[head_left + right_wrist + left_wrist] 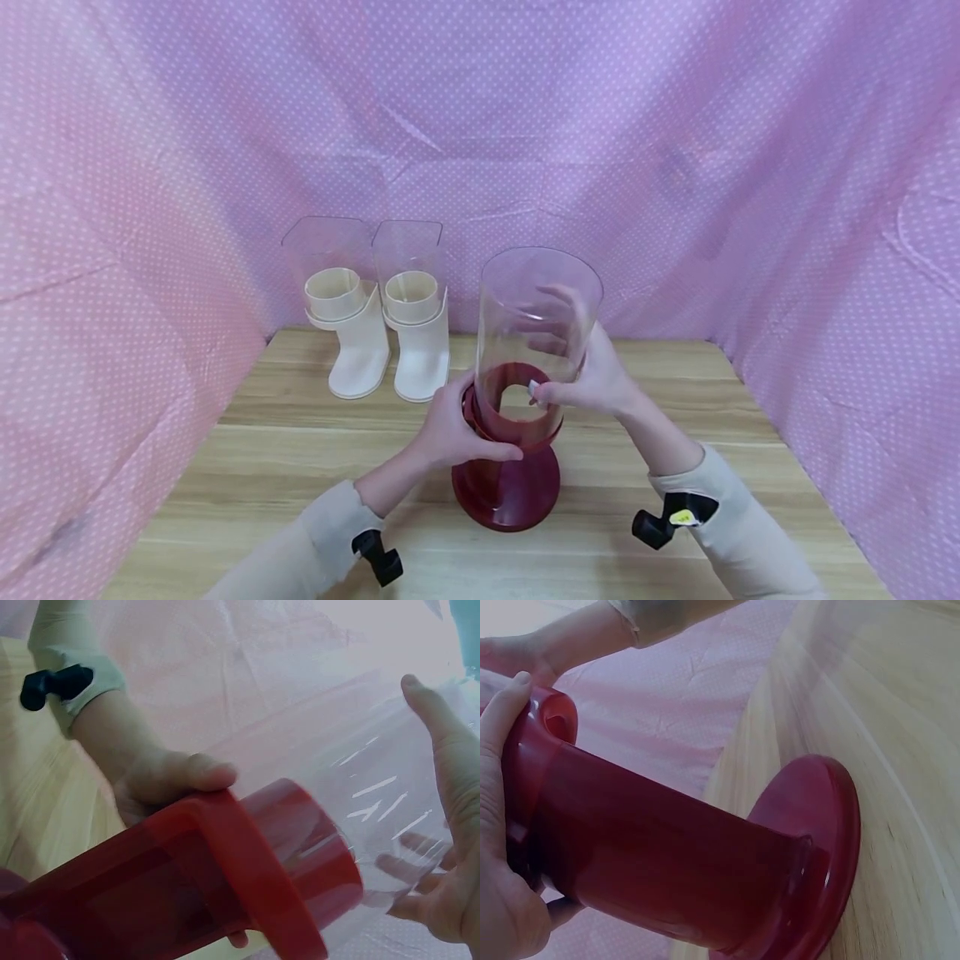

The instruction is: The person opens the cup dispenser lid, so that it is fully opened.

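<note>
A red stand (506, 496) with a round foot stands on the table, its ring-shaped top facing up. My left hand (452, 429) grips the ring, thumb across its front. Rising from the ring is a clear cylinder (517, 287), open at the top. My right hand (603, 379) holds the cylinder's right side, with its fingers seen through the clear wall. In the right wrist view, a short red collar (319, 855) shows at the cylinder's lower end, by the stand's ring (251, 870). The left wrist view shows the stand's curved red column (660, 840) close up.
Two cream-white stands (360, 354) (422, 358) stand side by side at the back left, each with a cup-like ring and a clear container above. A wooden tabletop (300, 467) lies below. Pink dotted cloth (480, 100) hangs around the back and sides.
</note>
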A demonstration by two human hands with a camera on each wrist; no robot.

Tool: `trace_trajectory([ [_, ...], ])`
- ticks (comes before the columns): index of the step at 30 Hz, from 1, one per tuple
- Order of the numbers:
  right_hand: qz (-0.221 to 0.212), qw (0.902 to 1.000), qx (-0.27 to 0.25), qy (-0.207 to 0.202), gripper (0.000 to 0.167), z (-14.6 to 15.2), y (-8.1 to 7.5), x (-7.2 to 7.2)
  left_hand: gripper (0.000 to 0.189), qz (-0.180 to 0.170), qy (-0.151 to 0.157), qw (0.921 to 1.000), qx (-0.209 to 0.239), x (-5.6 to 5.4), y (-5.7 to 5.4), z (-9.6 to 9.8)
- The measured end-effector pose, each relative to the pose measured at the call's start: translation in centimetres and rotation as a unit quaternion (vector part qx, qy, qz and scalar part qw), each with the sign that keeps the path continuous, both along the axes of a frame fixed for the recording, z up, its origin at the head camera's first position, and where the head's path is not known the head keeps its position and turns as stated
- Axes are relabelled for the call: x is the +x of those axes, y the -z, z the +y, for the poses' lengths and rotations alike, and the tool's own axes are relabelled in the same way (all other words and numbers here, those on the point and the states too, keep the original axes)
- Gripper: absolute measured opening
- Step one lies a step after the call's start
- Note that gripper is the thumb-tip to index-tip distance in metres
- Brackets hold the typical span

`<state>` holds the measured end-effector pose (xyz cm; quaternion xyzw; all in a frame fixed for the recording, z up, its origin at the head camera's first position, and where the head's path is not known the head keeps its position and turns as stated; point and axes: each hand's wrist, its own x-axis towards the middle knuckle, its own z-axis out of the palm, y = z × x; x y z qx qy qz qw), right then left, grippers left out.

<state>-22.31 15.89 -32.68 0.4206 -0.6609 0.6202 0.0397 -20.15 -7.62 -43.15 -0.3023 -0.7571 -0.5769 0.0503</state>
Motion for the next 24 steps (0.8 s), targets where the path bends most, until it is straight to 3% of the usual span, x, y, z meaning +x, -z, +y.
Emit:
trace_trajectory([
  [12,0.055,0.9978,-0.009,0.036,0.114,-0.33,0.44,0.13,0.087,0.002,-0.006,0.9999,-0.009,-0.02,-0.6,-0.04],
  [24,0.049,0.9978,-0.009,0.044,0.107,-0.09,0.32,0.15,0.084,-0.002,-0.005,0.9997,-0.022,0.21,-0.58,-0.09],
])
